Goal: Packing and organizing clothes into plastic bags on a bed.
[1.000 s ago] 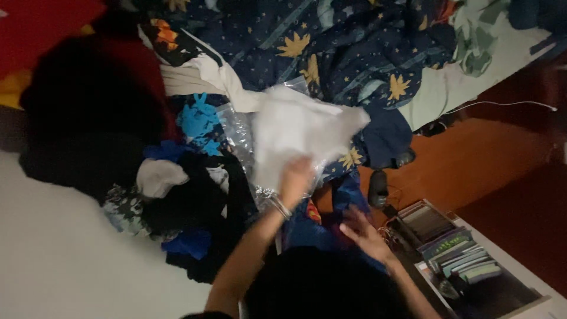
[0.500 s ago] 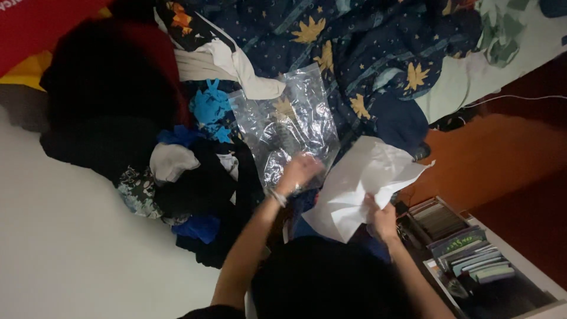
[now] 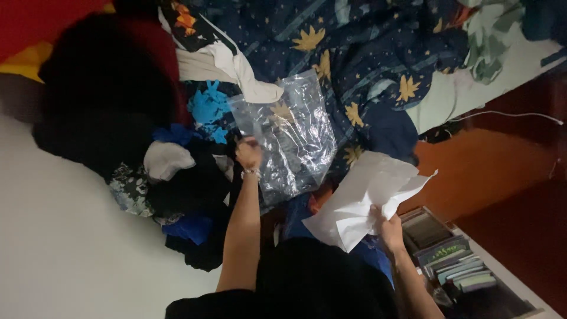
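Head cam: left hand grips clear plastic bag; right hand holds white paper.

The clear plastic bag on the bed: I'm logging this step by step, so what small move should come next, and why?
Probably lay aside the crumpled white sheet of paper held in the right hand. The left hand grips the clear plastic bag at one edge only; it lies flat and looks empty on the dark blue star-patterned bedding. A free second hand could handle the bag.
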